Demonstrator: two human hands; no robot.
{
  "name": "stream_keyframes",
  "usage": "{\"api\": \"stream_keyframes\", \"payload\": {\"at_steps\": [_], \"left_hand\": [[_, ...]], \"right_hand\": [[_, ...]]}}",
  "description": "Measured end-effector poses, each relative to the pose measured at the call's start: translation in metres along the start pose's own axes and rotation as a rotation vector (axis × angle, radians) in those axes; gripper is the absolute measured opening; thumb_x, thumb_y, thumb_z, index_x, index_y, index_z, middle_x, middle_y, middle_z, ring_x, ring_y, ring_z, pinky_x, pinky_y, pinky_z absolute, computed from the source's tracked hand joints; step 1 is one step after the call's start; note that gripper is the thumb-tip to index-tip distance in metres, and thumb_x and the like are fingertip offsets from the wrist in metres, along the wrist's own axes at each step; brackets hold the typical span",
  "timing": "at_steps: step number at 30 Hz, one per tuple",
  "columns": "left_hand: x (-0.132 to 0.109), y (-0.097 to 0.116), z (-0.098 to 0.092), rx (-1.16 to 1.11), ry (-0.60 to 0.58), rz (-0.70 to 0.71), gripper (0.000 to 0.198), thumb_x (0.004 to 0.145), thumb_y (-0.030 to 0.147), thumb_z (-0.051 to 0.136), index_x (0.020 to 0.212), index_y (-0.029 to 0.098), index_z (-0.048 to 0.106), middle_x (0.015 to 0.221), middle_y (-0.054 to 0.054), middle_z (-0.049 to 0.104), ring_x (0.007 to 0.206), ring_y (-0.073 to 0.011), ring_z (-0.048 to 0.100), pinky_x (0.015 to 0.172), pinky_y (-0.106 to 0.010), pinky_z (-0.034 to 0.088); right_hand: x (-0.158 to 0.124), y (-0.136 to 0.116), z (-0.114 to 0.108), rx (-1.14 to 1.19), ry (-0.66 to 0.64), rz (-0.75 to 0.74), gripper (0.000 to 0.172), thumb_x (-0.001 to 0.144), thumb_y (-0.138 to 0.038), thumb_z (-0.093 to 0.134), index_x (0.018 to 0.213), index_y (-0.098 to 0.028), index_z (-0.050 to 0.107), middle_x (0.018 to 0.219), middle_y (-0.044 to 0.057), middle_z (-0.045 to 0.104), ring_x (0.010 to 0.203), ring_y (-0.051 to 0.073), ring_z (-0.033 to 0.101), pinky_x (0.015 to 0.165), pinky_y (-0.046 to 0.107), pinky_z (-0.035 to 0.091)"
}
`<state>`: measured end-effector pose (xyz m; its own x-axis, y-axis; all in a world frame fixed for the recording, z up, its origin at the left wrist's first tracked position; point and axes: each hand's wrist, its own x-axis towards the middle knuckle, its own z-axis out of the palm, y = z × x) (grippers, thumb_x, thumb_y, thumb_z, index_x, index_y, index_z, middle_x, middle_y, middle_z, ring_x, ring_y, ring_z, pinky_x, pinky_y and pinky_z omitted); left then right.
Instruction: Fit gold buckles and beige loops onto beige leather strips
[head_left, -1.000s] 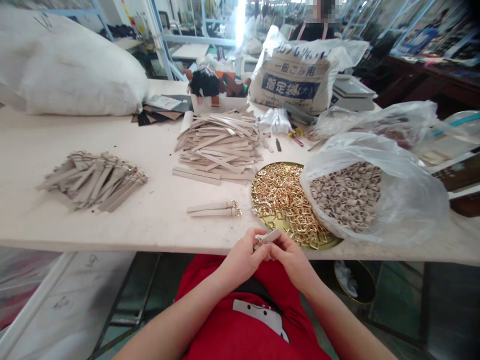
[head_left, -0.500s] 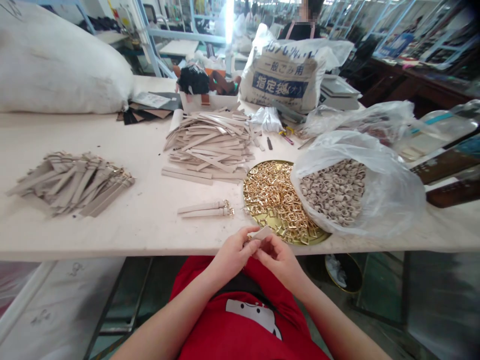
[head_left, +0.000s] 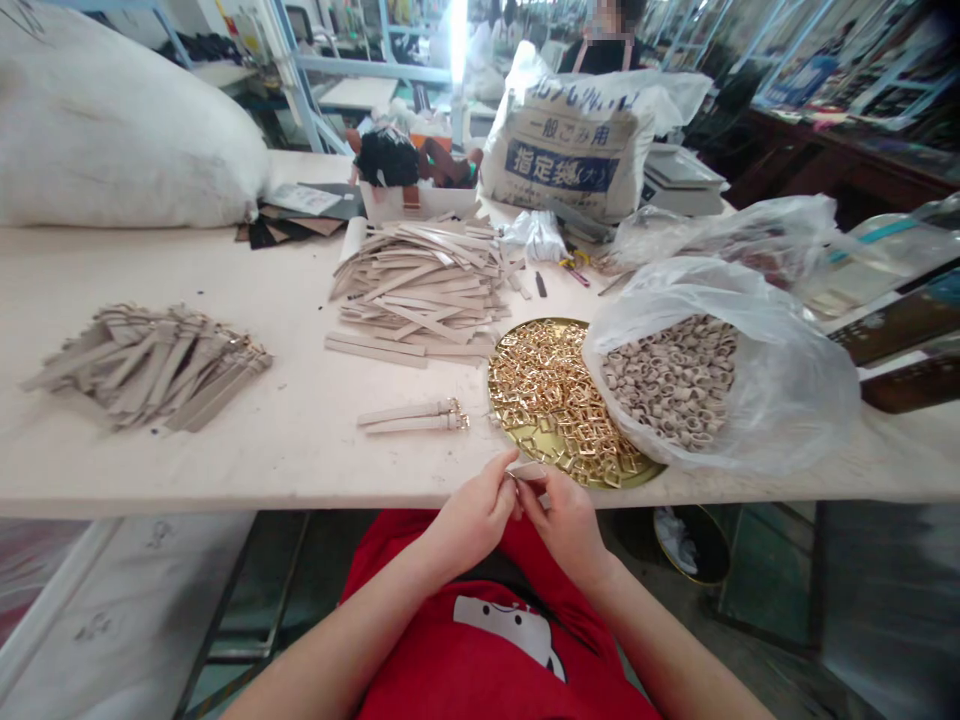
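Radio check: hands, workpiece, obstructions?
Left hand and right hand gripping a flat beige strip. Strip partly hidden by grip. Close by: round golden tray of gold metal buckles, beyond right hand.

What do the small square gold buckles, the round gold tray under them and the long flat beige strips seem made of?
Small square gold buckles: probably metal, polished, as they glint.
Round gold tray: likely metal, smooth and shiny; coated plastic is possible.
Long flat beige strips: perhaps leather or imitation, low-sheen, with pale highlights along their surfaces.
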<state>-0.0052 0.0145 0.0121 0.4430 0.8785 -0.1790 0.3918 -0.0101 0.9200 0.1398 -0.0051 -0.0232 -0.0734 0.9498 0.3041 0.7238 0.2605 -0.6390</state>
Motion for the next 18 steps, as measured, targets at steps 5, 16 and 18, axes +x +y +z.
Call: {"api": "stream_keyframes", "payload": {"at_steps": [5,16,18], "left_hand": [[0.005,-0.003,0.0,-0.084,0.009,-0.003,0.028,0.085,0.027,0.034,0.106,0.017,0.051,0.077,-0.002,0.06,0.071,-0.0139,0.056,0.07,-0.026,0.042],[0.017,-0.014,-0.002,-0.101,0.003,-0.162,0.028,0.083,0.043,0.035,0.072,0.019,0.044,0.05,0.005,0.053,0.04,-0.0098,0.04,0.044,-0.021,0.03],[0.017,-0.01,0.0,-0.1,0.012,-0.16,0.027,0.083,0.043,0.036,0.072,0.02,0.044,0.05,0.005,0.052,0.041,-0.0099,0.04,0.045,-0.021,0.03]], "right_hand": [[0.005,-0.007,-0.001,0.122,-0.086,0.141,0.018,0.085,-0.029,0.044,0.078,-0.019,0.056,0.068,0.002,0.061,0.062,0.015,0.056,0.057,0.026,0.043],[0.061,0.092,-0.145,-0.639,0.006,0.413,0.022,0.082,-0.034,0.045,0.078,-0.019,0.06,0.08,0.006,0.064,0.074,0.019,0.058,0.063,0.028,0.039],[0.068,0.106,-0.148,-0.824,-0.163,0.484,0.025,0.08,-0.038,0.047,0.074,-0.018,0.061,0.078,0.007,0.065,0.073,0.02,0.06,0.06,0.027,0.037]]}}
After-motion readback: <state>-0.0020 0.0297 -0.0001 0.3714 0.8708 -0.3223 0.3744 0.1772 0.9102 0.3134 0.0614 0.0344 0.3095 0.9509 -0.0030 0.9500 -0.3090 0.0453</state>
